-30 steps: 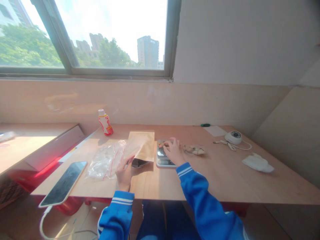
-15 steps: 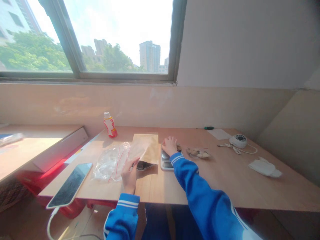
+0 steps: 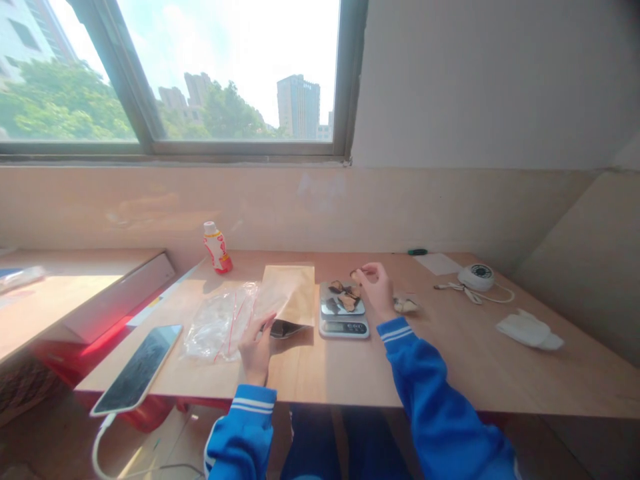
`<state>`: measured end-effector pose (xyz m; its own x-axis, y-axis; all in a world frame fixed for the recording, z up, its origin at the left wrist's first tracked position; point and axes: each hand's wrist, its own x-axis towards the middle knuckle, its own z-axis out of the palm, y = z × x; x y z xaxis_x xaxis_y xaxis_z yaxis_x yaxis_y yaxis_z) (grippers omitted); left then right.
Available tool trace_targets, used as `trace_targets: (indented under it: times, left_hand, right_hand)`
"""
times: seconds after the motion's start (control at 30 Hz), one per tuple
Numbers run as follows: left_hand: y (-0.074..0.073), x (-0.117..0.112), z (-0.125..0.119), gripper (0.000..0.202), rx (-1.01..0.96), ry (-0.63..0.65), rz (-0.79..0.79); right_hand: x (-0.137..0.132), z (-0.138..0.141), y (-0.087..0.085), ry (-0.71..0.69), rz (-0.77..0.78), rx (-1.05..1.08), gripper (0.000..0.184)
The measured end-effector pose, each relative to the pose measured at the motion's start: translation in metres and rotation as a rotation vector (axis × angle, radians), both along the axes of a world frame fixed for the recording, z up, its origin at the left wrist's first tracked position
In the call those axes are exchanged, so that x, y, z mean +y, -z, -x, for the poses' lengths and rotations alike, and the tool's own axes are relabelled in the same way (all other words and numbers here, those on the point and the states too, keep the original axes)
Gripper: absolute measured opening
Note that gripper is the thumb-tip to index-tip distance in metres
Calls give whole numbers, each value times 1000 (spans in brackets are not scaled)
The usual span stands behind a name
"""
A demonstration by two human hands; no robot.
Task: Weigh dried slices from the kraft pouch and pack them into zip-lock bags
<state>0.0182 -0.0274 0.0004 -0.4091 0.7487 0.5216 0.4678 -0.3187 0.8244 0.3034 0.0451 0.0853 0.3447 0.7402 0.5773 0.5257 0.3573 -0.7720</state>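
A small digital kitchen scale (image 3: 344, 316) sits on the wooden table (image 3: 450, 360) with several brown dried pieces (image 3: 344, 297) on its steel plate. My right hand (image 3: 376, 289) hovers just right of the scale, fingers pinched on one brown dried piece (image 3: 358, 273). My left hand (image 3: 257, 344) grips the open mouth of a brown paper pouch (image 3: 291, 296) lying flat left of the scale. More dried pieces lie in a clear wrapper (image 3: 406, 305) right of my right hand.
A pile of clear zip bags (image 3: 220, 321) lies left of the pouch, a phone (image 3: 134, 368) on a cable overhangs the front left edge. A small drink bottle (image 3: 217, 247) stands at the back. At the right are a white round device (image 3: 476, 275), a crumpled tissue (image 3: 529, 329) and a green pen (image 3: 417, 252).
My right hand has lifted off the scale and swung right, uncovering the plate with the dried pieces, and now pinches one piece. My left hand stays on the pouch.
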Motion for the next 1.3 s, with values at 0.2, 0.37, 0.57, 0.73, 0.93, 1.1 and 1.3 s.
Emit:
trace_targets:
  times: [0.2, 0.37, 0.57, 0.73, 0.93, 1.1, 1.3]
  left_hand:
    - [-3, -1, -1, 21, -16, -1, 12]
    - [-3, -1, -1, 22, -14, -5, 21]
    - [-1, -1, -1, 22, 2, -16, 23]
    - [0, -1, -1, 21, 17, -26, 21]
    - [0, 1, 0, 22, 21, -20, 22]
    - [0, 2, 1, 22, 15, -6, 11]
    - [0, 2, 2, 21, 13, 10, 12]
  right_hand:
    - [-40, -50, 69, 44, 60, 208, 35]
    - [-55, -58, 99, 58, 126, 174, 39]
    - [-57, -52, 95, 3, 158, 116, 41]
    - [-58, -53, 94, 21, 167, 150, 44]
    - [-57, -50, 93, 28, 132, 184, 40]
    - [-29, -12, 52, -20, 20, 153, 27]
    - [30, 47, 26, -225, 107, -56, 17]
